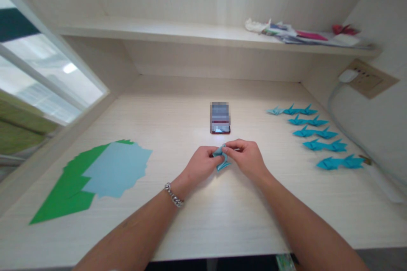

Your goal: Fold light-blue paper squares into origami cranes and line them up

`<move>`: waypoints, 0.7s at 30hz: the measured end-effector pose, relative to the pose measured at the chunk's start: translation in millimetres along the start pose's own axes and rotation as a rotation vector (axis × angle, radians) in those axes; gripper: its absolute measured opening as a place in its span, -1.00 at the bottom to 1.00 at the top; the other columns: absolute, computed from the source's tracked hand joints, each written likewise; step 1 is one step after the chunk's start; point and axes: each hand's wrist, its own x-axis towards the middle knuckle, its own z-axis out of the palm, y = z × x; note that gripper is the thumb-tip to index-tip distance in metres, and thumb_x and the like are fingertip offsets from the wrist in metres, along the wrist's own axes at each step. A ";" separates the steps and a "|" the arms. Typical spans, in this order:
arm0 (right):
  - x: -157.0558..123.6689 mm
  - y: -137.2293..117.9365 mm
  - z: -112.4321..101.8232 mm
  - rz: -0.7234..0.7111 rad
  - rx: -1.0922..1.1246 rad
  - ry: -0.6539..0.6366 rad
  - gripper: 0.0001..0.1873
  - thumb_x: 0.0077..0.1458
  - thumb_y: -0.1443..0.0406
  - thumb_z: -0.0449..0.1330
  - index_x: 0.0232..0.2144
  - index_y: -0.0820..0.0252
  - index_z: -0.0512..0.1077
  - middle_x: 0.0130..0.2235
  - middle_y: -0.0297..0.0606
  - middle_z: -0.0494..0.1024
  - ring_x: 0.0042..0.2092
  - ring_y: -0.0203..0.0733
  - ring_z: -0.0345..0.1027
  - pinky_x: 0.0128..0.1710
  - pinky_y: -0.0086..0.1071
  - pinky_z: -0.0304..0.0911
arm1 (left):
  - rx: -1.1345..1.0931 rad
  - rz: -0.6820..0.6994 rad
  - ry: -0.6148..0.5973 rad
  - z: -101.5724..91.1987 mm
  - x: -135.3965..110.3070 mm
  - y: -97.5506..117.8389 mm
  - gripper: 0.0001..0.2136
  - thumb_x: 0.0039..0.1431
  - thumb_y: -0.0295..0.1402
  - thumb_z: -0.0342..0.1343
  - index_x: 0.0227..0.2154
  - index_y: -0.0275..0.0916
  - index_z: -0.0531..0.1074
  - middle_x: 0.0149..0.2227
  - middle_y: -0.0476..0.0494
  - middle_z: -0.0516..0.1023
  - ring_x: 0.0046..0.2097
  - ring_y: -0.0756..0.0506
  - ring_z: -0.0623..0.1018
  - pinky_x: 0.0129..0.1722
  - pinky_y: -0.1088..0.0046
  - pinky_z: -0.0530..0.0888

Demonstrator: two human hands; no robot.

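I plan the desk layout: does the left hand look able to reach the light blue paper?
Probably yes. The light blue paper lies left of the left hand, with only desk surface between them. However, the hand holds a folded blue piece, so it may first need to let go.

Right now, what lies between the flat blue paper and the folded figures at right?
In the head view: the left hand, a folded blue piece, the right hand; farther back, the phone.

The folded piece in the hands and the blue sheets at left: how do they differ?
The folded piece is small; the blue sheets are wider and flat. The left hand and right hand hold the folded piece; the blue sheets lie on the table. Both look blue.
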 end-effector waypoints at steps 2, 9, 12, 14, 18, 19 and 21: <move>-0.2 -0.5 -0.2 0.006 -0.005 0.000 -0.83 -0.11 0.25 0.29 -0.40 0.19 0.58 -0.35 -0.20 0.63 -0.30 -0.12 0.50 -0.27 -0.30 0.39 | 0.003 -0.005 0.001 0.1 0.0 0.3 -0.78 0.03 -0.34 0.05 -0.39 -0.33 0.57 -0.45 -0.08 0.54 -0.39 -0.08 0.48 -0.34 0.42 0.39; -1.0 -2.7 -0.9 -0.036 -0.006 0.019 -0.86 -0.07 0.26 0.26 -0.41 0.19 0.57 -0.35 -0.21 0.62 -0.29 -0.14 0.49 -0.28 -0.33 0.38 | 0.030 -0.001 -0.010 0.0 0.0 3.4 -0.81 0.00 -0.35 0.04 -0.48 -0.32 0.54 -0.49 -0.06 0.51 -0.42 -0.06 0.45 -0.38 0.44 0.38; -1.4 -2.8 -0.2 -0.047 -0.005 0.031 -0.86 -0.05 0.26 0.25 -0.42 0.19 0.57 -0.36 -0.22 0.62 -0.31 -0.15 0.48 -0.30 -0.35 0.37 | 0.024 -0.007 -0.007 0.3 -0.4 5.0 -0.81 -0.01 -0.35 0.05 -0.50 -0.32 0.53 -0.51 -0.06 0.50 -0.44 -0.06 0.44 -0.39 0.44 0.37; -1.9 -2.8 0.4 -0.069 -0.008 0.045 -0.86 -0.03 0.26 0.24 -0.41 0.20 0.57 -0.36 -0.22 0.61 -0.32 -0.17 0.47 -0.31 -0.37 0.36 | 0.014 -0.006 -0.014 0.5 -0.5 5.6 -0.82 -0.01 -0.36 0.05 -0.50 -0.32 0.53 -0.51 -0.06 0.50 -0.44 -0.05 0.44 -0.39 0.44 0.37; -2.4 -2.8 0.3 -0.115 -0.016 0.052 -0.84 0.02 0.26 0.21 -0.40 0.19 0.56 -0.34 -0.22 0.60 -0.30 -0.19 0.46 -0.32 -0.39 0.35 | -0.004 0.002 -0.006 0.1 -0.3 5.5 -0.81 0.02 -0.36 0.05 -0.44 -0.32 0.55 -0.47 -0.09 0.54 -0.40 -0.07 0.47 -0.34 0.42 0.39; -2.3 -2.4 0.0 -0.112 -0.018 0.044 -0.83 0.03 0.25 0.20 -0.38 0.19 0.56 -0.33 -0.22 0.60 -0.30 -0.19 0.46 -0.32 -0.39 0.35 | -0.004 0.006 0.010 -0.2 0.0 5.3 -0.80 0.03 -0.35 0.05 -0.43 -0.32 0.55 -0.46 -0.10 0.54 -0.39 -0.08 0.48 -0.33 0.42 0.39; -1.6 -0.7 -0.6 -0.099 -0.036 0.015 -0.82 0.03 0.25 0.20 -0.33 0.18 0.55 -0.31 -0.22 0.60 -0.28 -0.18 0.46 -0.31 -0.38 0.37 | -0.001 0.022 0.053 -0.7 0.7 4.5 -0.79 0.05 -0.33 0.05 -0.42 -0.32 0.56 -0.45 -0.11 0.56 -0.37 -0.09 0.49 -0.33 0.41 0.40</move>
